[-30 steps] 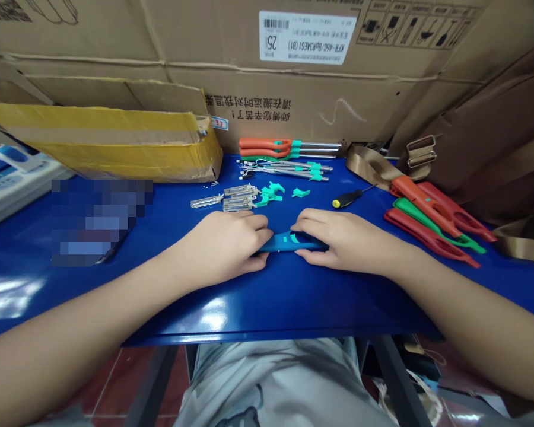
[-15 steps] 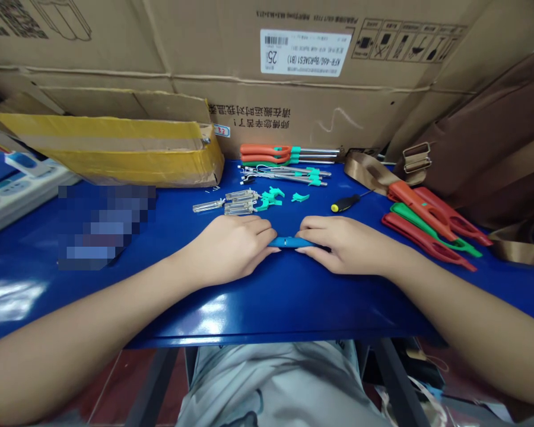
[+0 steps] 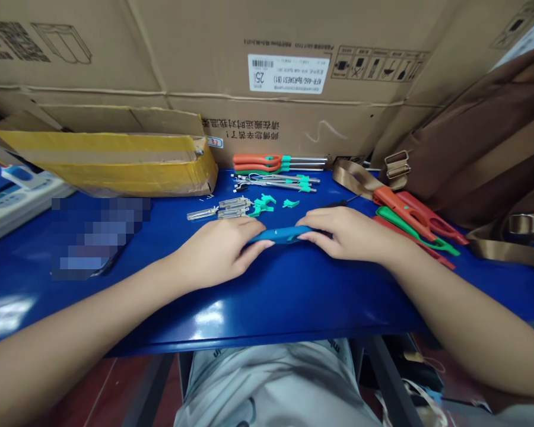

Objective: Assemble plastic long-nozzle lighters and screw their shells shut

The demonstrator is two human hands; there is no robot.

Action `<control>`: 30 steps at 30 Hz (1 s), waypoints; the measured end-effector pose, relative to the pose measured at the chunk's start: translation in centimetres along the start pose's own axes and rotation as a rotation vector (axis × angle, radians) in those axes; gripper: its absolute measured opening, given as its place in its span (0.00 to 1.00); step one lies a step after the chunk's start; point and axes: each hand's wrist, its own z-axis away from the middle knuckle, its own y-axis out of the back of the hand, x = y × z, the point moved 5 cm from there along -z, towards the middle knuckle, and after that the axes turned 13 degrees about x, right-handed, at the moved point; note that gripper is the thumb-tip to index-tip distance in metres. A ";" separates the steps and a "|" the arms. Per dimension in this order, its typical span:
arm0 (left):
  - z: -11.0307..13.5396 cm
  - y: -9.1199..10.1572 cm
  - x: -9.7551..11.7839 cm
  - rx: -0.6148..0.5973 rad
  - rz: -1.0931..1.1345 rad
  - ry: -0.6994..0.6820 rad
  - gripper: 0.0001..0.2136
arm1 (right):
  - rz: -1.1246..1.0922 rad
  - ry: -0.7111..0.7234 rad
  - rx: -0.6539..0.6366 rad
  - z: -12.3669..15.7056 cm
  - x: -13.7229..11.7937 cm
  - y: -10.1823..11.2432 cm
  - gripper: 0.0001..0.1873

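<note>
A long blue lighter casing (image 3: 285, 235) is held level just above the blue table, between both hands. My left hand (image 3: 220, 249) is closed around its left end, thumb along the near side. On the right end, my right hand (image 3: 349, 233) pinches it with thumb and fingers. A small green part shows on the casing by the right fingertips. Beyond the hands lie several clear fuel tanks (image 3: 234, 207), teal triggers (image 3: 263, 205) and metal lighter tubes (image 3: 285, 181) with wires. A screwdriver (image 3: 347, 201) is mostly hidden behind my right hand.
Orange-handled lighters (image 3: 258, 162) are stacked at the back against a large cardboard box (image 3: 182, 53). Red, orange and green casings (image 3: 404, 212) lie right, beside a brown bag (image 3: 480, 142) with a strap. Left are a yellow-taped carton (image 3: 137, 172), a power strip (image 3: 22, 207) and a blurred-out object (image 3: 102, 237).
The blue casing has turned so that more of its broad side and a green part show. My left hand has shifted slightly left along it. The camera view has also moved a little.
</note>
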 end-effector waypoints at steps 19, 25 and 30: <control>0.9 -0.6 -0.8 0.199 0.490 -0.007 0.12 | -0.031 0.161 0.059 0.3 -2.1 -0.7 0.19; 0.9 -0.5 -0.4 0.147 0.467 -0.051 0.12 | -0.129 0.155 0.011 0.3 -2.9 -1.2 0.17; 0.5 -0.2 -1.0 0.143 0.451 -0.039 0.11 | -0.025 0.067 -0.045 0.2 -1.8 -0.2 0.16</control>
